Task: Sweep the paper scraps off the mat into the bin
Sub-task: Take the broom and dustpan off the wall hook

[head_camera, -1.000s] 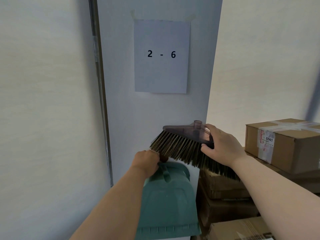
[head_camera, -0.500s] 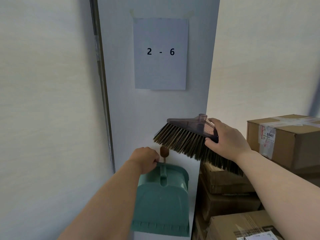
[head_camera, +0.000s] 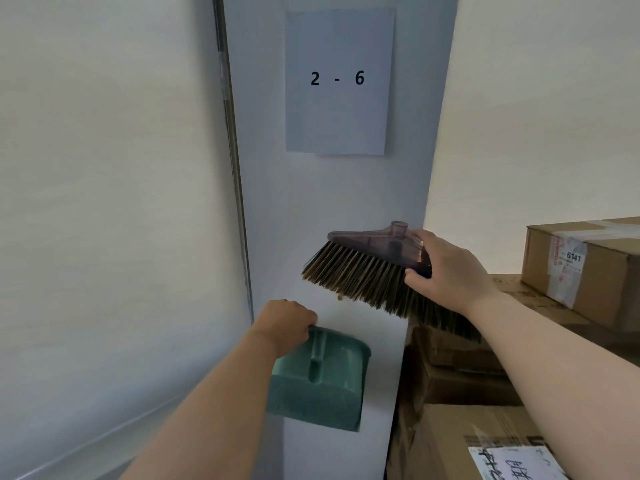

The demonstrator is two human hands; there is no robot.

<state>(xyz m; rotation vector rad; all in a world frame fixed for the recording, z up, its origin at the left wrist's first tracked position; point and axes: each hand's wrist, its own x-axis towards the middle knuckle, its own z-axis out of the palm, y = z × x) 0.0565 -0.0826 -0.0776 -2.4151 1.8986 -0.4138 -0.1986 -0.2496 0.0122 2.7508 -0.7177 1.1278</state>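
My right hand [head_camera: 446,271] grips the right end of a handle-less brush head [head_camera: 367,268], a smoky clear plastic block with brown bristles pointing down and to the left. It is held in the air in front of a pale blue pillar [head_camera: 332,195]. Below it, my left hand [head_camera: 284,323] is closed on the top handle of a green dustpan [head_camera: 322,379], which hangs tilted away from the pillar. A small brown hook [head_camera: 340,297] shows on the pillar just under the bristles. No mat, paper scraps or bin are in view.
A paper sign reading "2 - 6" [head_camera: 337,81] is taped on the pillar. Stacked cardboard boxes [head_camera: 585,271] fill the right side, one labelled 6141, with more boxes [head_camera: 460,434] below. A pale blind [head_camera: 110,202] covers the left.
My left hand has pulled the dustpan off the brown hook and down and outward, tilting it. My right hand has lifted the brush head slightly up and to the right.
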